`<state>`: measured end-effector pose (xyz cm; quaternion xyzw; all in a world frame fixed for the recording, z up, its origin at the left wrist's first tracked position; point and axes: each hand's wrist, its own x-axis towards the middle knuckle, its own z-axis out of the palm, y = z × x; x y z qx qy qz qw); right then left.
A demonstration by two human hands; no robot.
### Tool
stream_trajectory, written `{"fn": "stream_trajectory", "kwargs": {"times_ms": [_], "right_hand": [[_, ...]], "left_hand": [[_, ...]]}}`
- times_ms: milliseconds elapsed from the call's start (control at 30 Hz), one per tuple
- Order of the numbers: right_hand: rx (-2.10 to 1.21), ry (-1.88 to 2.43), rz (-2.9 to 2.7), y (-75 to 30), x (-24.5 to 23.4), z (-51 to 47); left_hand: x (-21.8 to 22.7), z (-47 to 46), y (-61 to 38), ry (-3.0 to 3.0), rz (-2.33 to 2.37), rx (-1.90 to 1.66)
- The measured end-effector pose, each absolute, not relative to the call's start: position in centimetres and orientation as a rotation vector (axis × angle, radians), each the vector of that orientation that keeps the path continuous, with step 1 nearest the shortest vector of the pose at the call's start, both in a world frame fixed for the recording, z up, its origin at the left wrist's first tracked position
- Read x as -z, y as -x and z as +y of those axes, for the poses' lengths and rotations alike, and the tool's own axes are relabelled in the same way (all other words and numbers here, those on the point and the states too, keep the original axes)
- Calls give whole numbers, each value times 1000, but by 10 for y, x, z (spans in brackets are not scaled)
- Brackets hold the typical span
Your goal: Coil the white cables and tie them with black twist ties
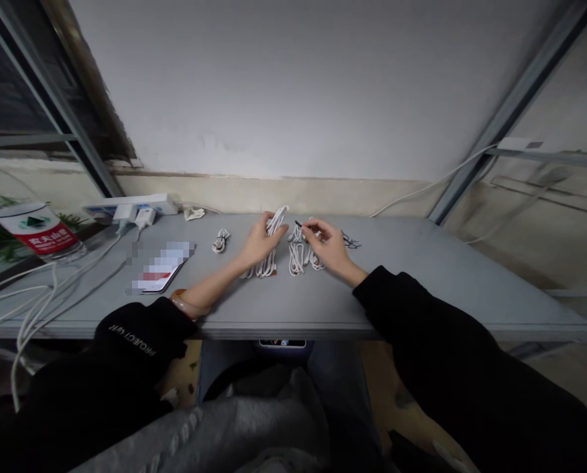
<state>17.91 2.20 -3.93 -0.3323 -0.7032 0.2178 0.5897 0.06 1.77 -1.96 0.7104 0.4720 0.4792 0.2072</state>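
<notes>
white cable folded into a slim bundle [276, 222] stands tilted in the left fingers [282, 231], which are grasping it between the thumb and the rest. the right fingers [317, 225] pinch a short black tie [298, 224], its free end pointing toward that bundle but apart from it, so the held bundle looks folded and not yet bound. well to the left of the left fingers, a lone white coil [220, 241] lies on the table [471, 276] with what seems a dark band round its middle; i would count that one as finished. just below the left fingers rests a group of folded white cables [265, 266], partly hidden, with small orange-brown spots at its ends. below and between the two sets of fingers lies another looped bundle [296, 259], and one more bundle [316, 261] sits just under the right fingers; whether either has a tie round it i cannot tell. to the right of the right fingers lie loose black ties [351, 242], which suggests that a fair share is left. by my judgement the work is somewhere midway: one coil set aside, one bundle in the fingers, and several more lying below them
</notes>
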Motion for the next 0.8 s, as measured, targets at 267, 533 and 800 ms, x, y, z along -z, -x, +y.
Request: {"fn": "stream_trajectory", "kwargs": {"times_ms": [267, 533, 800], "right_hand": [[-436, 631, -1772, -174, 37, 9], [-567, 698, -1744, -173, 44, 15], [-703, 708, -1698, -174, 46, 21]], "left_hand": [[22, 12, -1, -2302, 1433, -1021], [20, 18, -4, -2135, 1279, -1197], [15, 10, -3, -2068, 1033, -1145]]}}
